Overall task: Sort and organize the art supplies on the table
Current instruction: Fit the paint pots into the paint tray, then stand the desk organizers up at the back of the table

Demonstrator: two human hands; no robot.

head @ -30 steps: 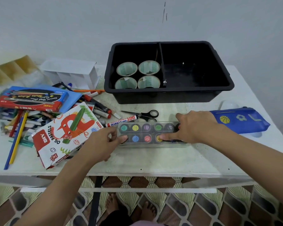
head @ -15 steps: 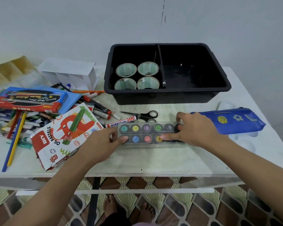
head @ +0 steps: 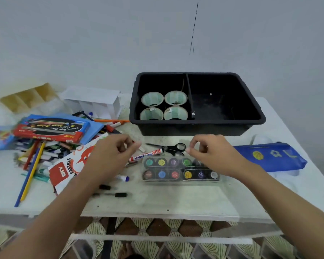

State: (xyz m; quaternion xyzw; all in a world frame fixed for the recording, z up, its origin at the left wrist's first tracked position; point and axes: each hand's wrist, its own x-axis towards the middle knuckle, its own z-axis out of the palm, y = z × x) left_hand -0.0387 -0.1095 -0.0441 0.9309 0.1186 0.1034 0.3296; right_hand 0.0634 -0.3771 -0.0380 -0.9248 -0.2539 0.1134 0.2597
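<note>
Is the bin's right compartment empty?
Practically empty: the right compartment of the black plastic bin shows only bare floor and tiny white specks.

Single head-worn wide-angle view, looking forward and down across the bench from its near edge. Close range: the wearer's arms come in from the bottom corners. Black tub at the far side mid-frame, wall fills the top third, tiled floor under the bench edge
</note>
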